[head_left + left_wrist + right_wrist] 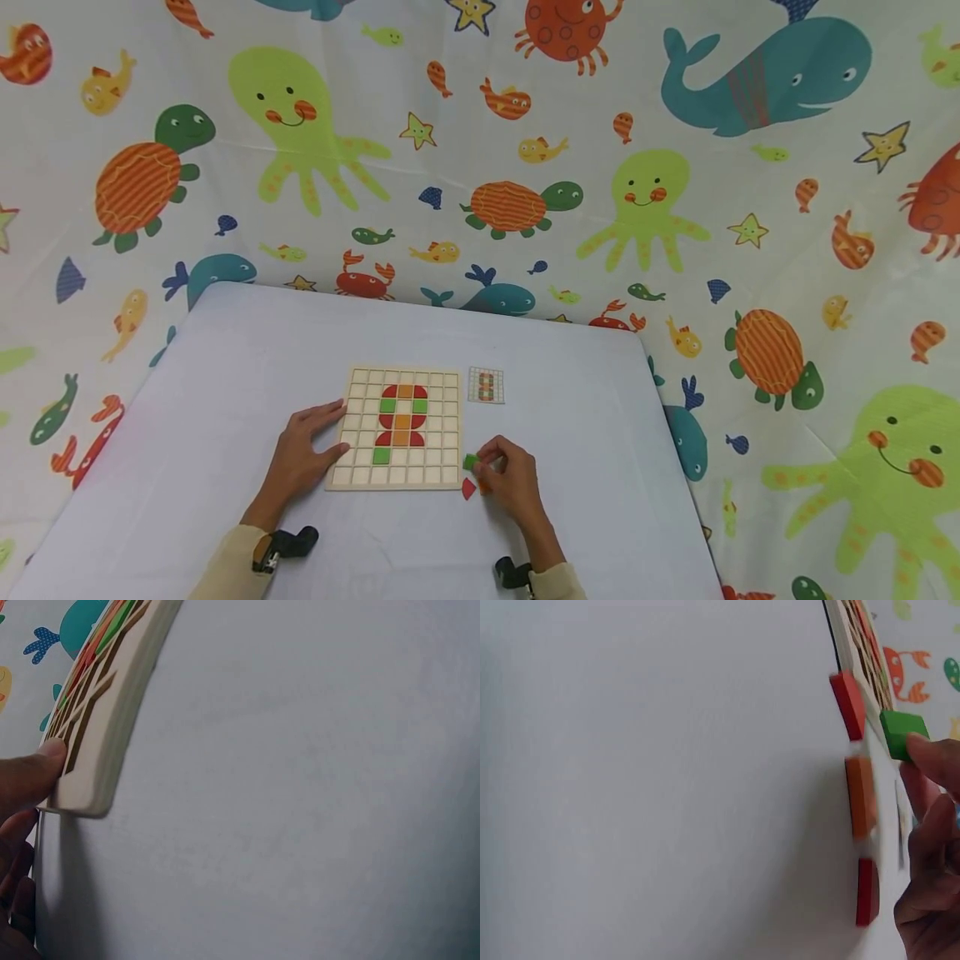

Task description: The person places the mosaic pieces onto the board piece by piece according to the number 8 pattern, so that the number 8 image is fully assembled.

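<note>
My right hand (512,477) pinches a green square tile (904,733) between thumb and fingertips, just off the right side of a wooden grid board (435,475). On the board lie red rounded tiles, orange and green square tiles, and a lone green tile (382,456) lower down. At the board's left edge my left hand (300,454) rests with fingers loosely extended, thumb (46,759) touching the rim near the corner. Below the right hand lie a red tile (848,705), an orange tile (860,796) and another red tile (867,892); the hand hides the last in the head view.
A small pattern card (486,386) with a printed grid lies beyond the board's upper right corner. Everything rests on a white-covered table (600,400). Behind it hangs a cloth (450,108) printed with sea animals.
</note>
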{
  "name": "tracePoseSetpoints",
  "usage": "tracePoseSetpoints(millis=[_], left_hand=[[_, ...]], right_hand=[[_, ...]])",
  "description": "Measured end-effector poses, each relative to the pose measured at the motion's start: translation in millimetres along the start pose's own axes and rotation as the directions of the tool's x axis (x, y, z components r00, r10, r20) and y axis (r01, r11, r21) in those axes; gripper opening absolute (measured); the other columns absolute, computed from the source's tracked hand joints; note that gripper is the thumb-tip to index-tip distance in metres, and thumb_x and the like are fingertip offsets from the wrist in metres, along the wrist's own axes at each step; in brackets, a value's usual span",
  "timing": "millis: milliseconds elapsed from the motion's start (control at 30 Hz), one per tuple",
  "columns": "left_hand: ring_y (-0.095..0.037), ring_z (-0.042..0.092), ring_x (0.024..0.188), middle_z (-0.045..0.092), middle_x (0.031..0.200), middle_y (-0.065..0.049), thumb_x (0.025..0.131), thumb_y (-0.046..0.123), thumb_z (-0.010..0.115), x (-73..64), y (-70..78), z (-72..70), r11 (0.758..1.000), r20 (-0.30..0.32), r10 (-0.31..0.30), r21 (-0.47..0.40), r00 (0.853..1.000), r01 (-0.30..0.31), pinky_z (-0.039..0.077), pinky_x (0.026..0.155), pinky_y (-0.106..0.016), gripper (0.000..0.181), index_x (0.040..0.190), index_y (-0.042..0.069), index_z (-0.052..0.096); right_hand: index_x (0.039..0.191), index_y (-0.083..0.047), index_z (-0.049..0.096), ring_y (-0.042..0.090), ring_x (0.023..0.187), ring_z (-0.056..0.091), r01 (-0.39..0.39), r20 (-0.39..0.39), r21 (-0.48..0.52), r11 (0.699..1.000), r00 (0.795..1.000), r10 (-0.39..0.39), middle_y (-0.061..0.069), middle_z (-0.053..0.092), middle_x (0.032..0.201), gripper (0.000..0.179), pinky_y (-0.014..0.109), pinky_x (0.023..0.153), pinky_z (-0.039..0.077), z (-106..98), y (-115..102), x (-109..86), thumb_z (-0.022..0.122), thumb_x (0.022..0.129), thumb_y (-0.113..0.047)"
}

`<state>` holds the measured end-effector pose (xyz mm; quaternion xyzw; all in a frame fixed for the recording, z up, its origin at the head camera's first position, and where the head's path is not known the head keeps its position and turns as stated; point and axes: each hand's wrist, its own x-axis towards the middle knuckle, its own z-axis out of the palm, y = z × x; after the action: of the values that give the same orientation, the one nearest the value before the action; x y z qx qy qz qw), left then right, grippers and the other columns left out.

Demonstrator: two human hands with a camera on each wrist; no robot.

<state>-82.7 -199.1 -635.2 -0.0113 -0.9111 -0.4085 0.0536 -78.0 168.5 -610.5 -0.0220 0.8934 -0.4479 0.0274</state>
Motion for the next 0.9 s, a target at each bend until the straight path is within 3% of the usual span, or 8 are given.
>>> tracePoseSetpoints(millis=[233,600,733,900], left_hand=[[-0.043,0.043,0.144,0.057,0.157,-0.019,0.088,0.013,0.085,-0.3,-0.8,-0.2,1.000,-0.004,0.003,0.006,1.000,-0.003,0.036,0.116,-0.072,0.064,0.147,0.003,0.062],[-0.044,0.043,0.143,0.057,0.156,-0.020,0.087,0.011,0.085,0.3,0.4,-1.1,1.000,-0.018,0.024,0.002,1.000,-0.024,0.037,0.115,-0.073,0.063,0.146,0.001,0.062],[-0.044,0.043,0.143,0.057,0.156,-0.020,0.087,0.010,0.085,-0.1,0.1,-0.7,1.000,-0.016,0.024,0.004,1.000,-0.024,0.037,0.115,-0.073,0.063,0.146,0.001,0.062],[-0.045,0.043,0.143,0.057,0.156,-0.020,0.087,0.010,0.085,0.0,0.1,-0.5,1.000,-0.010,0.023,0.001,1.000,-0.023,0.036,0.115,-0.073,0.064,0.146,0.001,0.062]], right_hand=[[0.099,-0.022,0.074,0.005,0.057,0.049,0.036,0.027,0.086,0.996,0.999,-0.039,-0.003,0.070,0.085,0.019,0.020,0.047,0.042,18,-20,0.4,0.080,0.091,-0.005],[0.097,-0.023,0.077,0.005,0.065,0.048,0.036,0.038,0.148,0.988,0.998,-0.042,-0.007,0.071,0.083,0.014,0.018,0.055,0.040,53,-48,9.9,0.084,0.090,-0.012],[0.095,-0.022,0.079,0.006,0.067,0.050,0.013,0.039,0.123,0.992,0.999,-0.018,-0.009,0.071,0.081,0.015,0.018,0.057,0.041,62,-55,12.1,0.085,0.088,-0.011],[0.093,-0.025,0.077,0.005,0.068,0.051,-0.053,0.011,0.011,0.999,0.999,0.053,-0.015,0.066,0.077,0.013,0.020,0.059,0.041,71,-59,12.4,0.084,0.089,-0.014]])
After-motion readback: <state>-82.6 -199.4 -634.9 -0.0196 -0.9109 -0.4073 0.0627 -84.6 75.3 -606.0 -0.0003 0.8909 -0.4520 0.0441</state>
